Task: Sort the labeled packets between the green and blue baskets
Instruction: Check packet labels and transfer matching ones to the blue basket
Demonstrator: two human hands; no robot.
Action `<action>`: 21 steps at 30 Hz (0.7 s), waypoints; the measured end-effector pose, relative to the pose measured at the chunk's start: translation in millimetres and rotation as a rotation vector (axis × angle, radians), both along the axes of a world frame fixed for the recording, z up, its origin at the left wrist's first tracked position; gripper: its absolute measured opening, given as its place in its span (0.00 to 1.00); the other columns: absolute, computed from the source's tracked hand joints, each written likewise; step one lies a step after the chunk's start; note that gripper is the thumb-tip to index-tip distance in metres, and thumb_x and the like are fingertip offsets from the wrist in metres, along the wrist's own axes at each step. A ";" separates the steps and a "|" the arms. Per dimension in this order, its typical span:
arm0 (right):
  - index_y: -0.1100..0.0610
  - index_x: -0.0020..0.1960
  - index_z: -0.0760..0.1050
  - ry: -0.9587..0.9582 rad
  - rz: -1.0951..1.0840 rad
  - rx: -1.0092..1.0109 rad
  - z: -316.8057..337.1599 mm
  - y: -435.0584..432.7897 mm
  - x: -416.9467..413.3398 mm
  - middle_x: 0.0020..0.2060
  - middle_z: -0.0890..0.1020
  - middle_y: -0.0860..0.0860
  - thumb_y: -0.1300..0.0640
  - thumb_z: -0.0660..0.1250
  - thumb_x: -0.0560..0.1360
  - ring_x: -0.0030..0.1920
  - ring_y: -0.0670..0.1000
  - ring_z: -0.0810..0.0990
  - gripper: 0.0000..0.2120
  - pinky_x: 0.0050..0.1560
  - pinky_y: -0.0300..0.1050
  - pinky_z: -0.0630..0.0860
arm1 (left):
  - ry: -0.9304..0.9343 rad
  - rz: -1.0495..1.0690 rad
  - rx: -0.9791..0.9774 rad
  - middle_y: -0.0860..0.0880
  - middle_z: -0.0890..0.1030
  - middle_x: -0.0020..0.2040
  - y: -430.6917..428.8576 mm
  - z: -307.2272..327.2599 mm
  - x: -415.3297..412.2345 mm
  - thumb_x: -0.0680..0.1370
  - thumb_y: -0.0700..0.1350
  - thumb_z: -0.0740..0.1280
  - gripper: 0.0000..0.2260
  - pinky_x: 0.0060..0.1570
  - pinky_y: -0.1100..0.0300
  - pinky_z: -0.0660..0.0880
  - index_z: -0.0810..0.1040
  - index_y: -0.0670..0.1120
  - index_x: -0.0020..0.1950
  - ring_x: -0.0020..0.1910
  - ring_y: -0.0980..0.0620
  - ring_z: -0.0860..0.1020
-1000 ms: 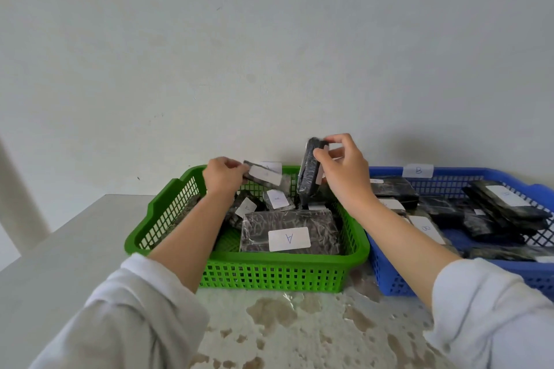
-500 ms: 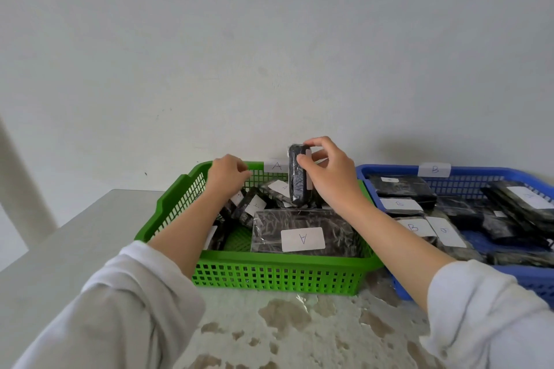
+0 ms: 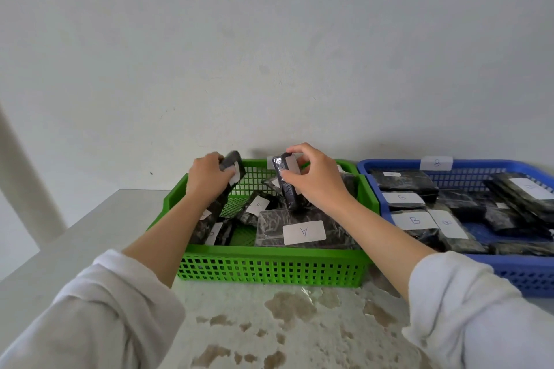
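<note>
A pale table (image 3: 75, 237), stained and peeling at its near edge, stands against a bare white wall (image 3: 269, 54); on it, green basket (image 3: 269, 266) beside blue basket (image 3: 521, 275); left hand (image 3: 207, 180) grips a packet (image 3: 232, 163), right hand (image 3: 314, 180) pinches another packet (image 3: 284, 186) upright, both over the green one.

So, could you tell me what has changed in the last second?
The left hand has lifted a packet over the green basket's far left corner. The right hand has lowered its upright packet into it. Both grips, the A-labelled packet and the blue basket are unchanged.
</note>
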State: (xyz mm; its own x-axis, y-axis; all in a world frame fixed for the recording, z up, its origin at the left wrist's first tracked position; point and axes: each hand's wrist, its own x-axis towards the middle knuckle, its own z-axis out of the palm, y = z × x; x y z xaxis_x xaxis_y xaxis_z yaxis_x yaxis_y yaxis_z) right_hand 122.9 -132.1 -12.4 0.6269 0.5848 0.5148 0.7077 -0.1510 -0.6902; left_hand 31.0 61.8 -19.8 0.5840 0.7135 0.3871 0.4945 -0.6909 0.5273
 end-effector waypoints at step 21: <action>0.52 0.62 0.71 0.283 -0.388 0.275 31.4 -205.1 61.5 0.46 0.77 0.45 0.54 0.71 0.72 0.42 0.40 0.75 0.20 0.35 0.36 0.70 | -0.538 -0.366 -0.579 0.56 0.76 0.44 -233.5 16.8 77.7 0.75 0.53 0.68 0.17 0.35 0.68 0.69 0.72 0.48 0.60 0.42 0.59 0.76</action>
